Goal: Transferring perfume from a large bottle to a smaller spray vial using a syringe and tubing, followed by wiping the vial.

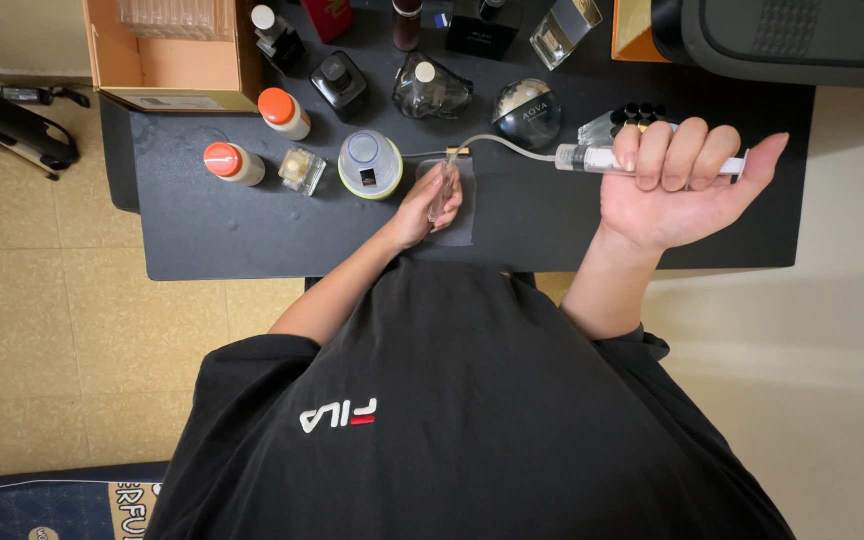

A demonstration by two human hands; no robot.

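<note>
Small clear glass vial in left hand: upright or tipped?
Upright, roughly. The left hand holds the small clear glass vial standing on the black table, the syringe's thin tube meeting its top.

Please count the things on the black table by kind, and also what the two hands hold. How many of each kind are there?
Orange-capped white bottles: 2
Perfume bottles and similar at the back: about 9
Round green-rimmed container: 1
Cardboard box: 1
Syringe with tube, in right hand: 1
Small clear vial, in left hand: 1
Total: about 15
</note>
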